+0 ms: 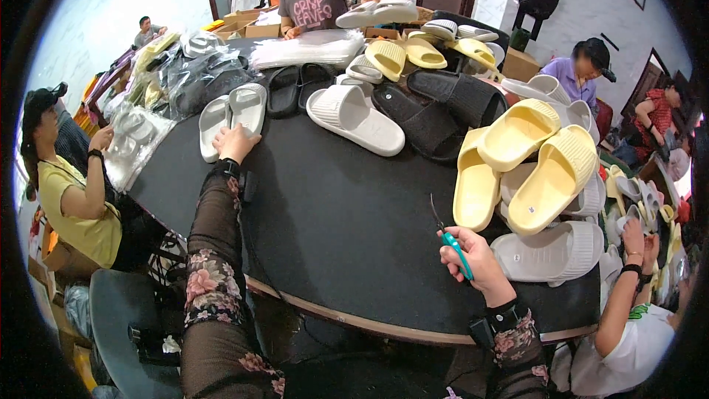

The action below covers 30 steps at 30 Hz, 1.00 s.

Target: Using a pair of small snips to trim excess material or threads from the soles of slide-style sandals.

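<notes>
My one view comes from a fisheye camera on the wearer's head, looking steeply down and forward over a round black table (332,207) — close to the forearms, with walls and seated people bending around its rim.

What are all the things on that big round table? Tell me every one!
table: one, black, round, middle
yellow slippers: several, pale yellow, piled on the right and at the far side
white slippers: many, a pair at the left hand, more at the far side and right edge
black slippers: a few, far middle
bagged slippers: a heap in clear bags, far left
other people: several, seated around
scissors: one, teal handles, in the right hand
left hand: on a white pair
right hand: grips scissors
</notes>
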Motion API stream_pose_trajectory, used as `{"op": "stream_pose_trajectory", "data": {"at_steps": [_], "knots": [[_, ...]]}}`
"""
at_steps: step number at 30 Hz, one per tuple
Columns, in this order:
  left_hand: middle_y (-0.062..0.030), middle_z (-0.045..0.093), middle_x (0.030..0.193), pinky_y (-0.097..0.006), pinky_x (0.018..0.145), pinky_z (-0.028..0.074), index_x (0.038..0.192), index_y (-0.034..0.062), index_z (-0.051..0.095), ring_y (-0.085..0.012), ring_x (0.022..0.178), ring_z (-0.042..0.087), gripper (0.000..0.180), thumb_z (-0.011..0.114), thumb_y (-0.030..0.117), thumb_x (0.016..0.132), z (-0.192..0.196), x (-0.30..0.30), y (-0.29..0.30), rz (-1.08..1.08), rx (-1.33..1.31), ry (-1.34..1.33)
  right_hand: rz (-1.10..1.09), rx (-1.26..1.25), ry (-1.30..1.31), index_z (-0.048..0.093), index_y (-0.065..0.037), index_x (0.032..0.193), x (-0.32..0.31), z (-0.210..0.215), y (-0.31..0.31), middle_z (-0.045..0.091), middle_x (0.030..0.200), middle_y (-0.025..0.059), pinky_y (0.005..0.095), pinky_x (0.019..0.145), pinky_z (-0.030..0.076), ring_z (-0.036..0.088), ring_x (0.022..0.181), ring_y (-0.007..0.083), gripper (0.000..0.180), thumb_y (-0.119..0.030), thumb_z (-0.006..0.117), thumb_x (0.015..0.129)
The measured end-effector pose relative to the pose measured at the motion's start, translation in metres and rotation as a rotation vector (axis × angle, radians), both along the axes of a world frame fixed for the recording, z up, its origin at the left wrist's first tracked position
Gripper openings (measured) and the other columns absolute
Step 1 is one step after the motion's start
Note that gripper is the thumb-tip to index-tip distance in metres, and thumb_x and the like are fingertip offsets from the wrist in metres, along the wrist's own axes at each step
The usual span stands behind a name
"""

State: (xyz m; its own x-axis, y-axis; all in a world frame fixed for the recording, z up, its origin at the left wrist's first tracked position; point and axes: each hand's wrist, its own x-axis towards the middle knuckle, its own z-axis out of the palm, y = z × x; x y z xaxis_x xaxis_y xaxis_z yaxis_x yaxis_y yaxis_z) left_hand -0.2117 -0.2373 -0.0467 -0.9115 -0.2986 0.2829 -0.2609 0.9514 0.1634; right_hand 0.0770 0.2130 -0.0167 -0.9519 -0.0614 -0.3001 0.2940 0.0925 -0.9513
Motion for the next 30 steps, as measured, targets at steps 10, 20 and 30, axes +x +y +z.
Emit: {"op": "stream_pose_trajectory", "data": {"at_steps": [10, 20, 30], "knots": [[-0.0250, 0.054, 0.111, -0.046, 0.090, 0.040, 0.104, 0.0004, 0.063, -0.0401, 0.105, 0.050, 0.063, 0.069, 0.049, 0.066, 0.013, -0.002, -0.007, -0.111, -0.067, 0.056, -0.021, -0.008, 0.002, 0.050, 0.000, 0.116, 0.001, -0.001, 0.002, 0.057, 0.075, 0.0032, 0.0167, 0.039, 0.038, 0.050, 0.052, 0.0044, 0.042, -0.015, 0.065, 0.081], [-0.0270, 0.055, 0.112, -0.047, 0.092, 0.039, 0.109, -0.0012, 0.060, -0.0411, 0.109, 0.050, 0.065, 0.065, 0.050, 0.069, 0.011, -0.002, -0.010, -0.165, -0.075, 0.018, 0.050, -0.023, 0.043, 0.050, -0.001, 0.116, 0.002, 0.006, 0.004, 0.055, 0.074, 0.0010, 0.0151, 0.040, 0.039, 0.049, 0.052, 0.0022, 0.042, -0.017, 0.066, 0.081], [-0.0239, 0.065, 0.089, -0.044, 0.077, 0.047, 0.084, -0.0010, 0.067, -0.0369, 0.088, 0.062, 0.047, 0.066, 0.045, 0.073, 0.014, -0.012, -0.010, -0.218, -0.263, -0.026, 0.114, -0.035, 0.081, 0.048, -0.002, 0.116, 0.000, -0.006, 0.001, 0.057, 0.078, -0.0003, 0.0166, 0.044, 0.040, 0.050, 0.055, 0.0035, 0.041, -0.017, 0.065, 0.083]]}}
